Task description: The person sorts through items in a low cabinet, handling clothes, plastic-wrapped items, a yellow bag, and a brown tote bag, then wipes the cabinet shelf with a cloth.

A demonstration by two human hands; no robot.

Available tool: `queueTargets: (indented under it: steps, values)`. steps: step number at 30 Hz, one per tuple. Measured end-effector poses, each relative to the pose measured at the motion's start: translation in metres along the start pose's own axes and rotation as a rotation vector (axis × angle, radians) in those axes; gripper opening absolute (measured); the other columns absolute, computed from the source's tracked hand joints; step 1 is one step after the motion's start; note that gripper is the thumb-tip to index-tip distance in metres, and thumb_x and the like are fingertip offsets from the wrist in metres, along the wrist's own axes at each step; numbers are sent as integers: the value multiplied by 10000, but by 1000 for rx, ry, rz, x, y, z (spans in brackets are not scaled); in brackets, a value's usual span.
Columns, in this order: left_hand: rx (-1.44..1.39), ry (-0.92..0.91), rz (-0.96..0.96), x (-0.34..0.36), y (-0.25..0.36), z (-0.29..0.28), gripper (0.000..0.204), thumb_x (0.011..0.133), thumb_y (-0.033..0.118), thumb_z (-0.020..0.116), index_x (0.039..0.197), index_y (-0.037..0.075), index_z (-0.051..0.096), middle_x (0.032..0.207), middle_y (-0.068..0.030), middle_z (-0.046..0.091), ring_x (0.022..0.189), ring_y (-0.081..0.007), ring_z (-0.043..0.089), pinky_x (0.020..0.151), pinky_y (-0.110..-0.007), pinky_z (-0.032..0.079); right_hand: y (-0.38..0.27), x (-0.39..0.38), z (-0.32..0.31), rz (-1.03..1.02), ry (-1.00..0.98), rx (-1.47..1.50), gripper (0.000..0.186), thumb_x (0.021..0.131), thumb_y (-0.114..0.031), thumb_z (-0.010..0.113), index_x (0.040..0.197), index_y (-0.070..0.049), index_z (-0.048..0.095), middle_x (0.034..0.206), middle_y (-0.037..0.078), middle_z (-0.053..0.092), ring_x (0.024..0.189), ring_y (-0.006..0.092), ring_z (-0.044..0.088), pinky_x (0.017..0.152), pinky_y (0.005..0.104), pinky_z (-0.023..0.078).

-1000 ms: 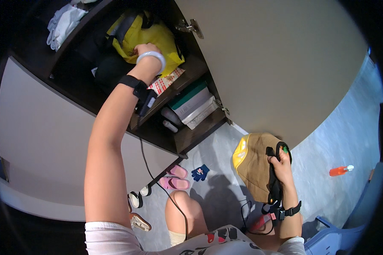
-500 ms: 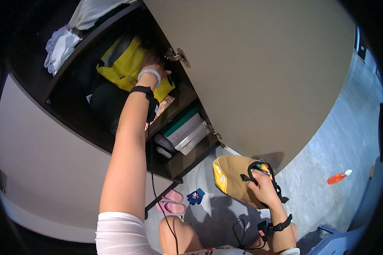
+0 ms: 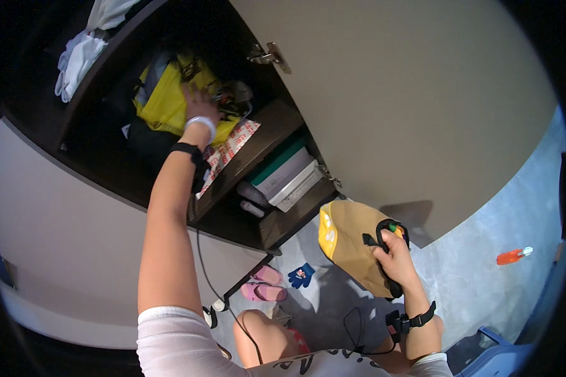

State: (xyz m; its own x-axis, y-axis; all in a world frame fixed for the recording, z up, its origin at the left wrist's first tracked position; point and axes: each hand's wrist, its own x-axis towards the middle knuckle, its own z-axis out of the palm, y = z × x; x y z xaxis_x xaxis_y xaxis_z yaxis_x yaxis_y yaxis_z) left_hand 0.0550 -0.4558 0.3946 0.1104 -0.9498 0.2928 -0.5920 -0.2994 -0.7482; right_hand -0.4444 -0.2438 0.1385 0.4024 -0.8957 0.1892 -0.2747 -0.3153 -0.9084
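Observation:
Inside the open cabinet, my left hand point(image 3: 201, 105) lies against a yellow bag point(image 3: 160, 110), its fingers stretched out over the bag's side. Dark cloth point(image 3: 149, 143) sits beside that bag, and a red-and-white patterned sheet point(image 3: 229, 147) shows under it. Low on the right, my right hand point(image 3: 397, 259) is closed around the black-edged rim of a tan bag point(image 3: 353, 245) with a yellow end. Small green and orange things peek out of its opening; the rest of its contents is hidden.
The cabinet door point(image 3: 415, 107) stands open on the right. White boxes point(image 3: 295, 185) fill a lower shelf. Pink slippers point(image 3: 264, 292), a blue glove point(image 3: 300, 275) and an orange bottle point(image 3: 513, 256) lie on the floor. A blue plastic stool point(image 3: 497, 352) is at lower right.
My left hand has shifted left along the yellow bag, uncovering more of the patterned sheet and some dark items behind. The tan bag stays in my right hand, its position nearly the same.

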Motion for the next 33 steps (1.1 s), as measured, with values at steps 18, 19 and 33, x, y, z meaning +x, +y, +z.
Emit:
queueTargets:
  steps: [18,19,33]
  values:
    - [-371,413,99,-13,25,-35,253,944,228,533,1083,73,676,1016,-162,707,952,-376,669,941,-476,508,-36,-5,-57,-202,-15,-370,168,873,-85,608,967,38,541,950,218,543,940,439,531,809,454,456]
    - [-623,309,156,-37,55,-74,248,924,235,576,1067,55,670,1006,-162,705,953,-377,665,909,-452,524,-36,-8,-67,-139,0,-401,168,876,-83,612,968,38,540,956,220,547,944,441,534,808,457,458]
    - [-2026,-669,566,-228,227,-110,326,794,75,768,1099,26,665,945,-76,723,873,-140,670,813,-284,527,-120,14,-48,-379,246,-380,328,786,-68,708,1112,-93,671,1044,105,666,984,321,621,875,411,482]
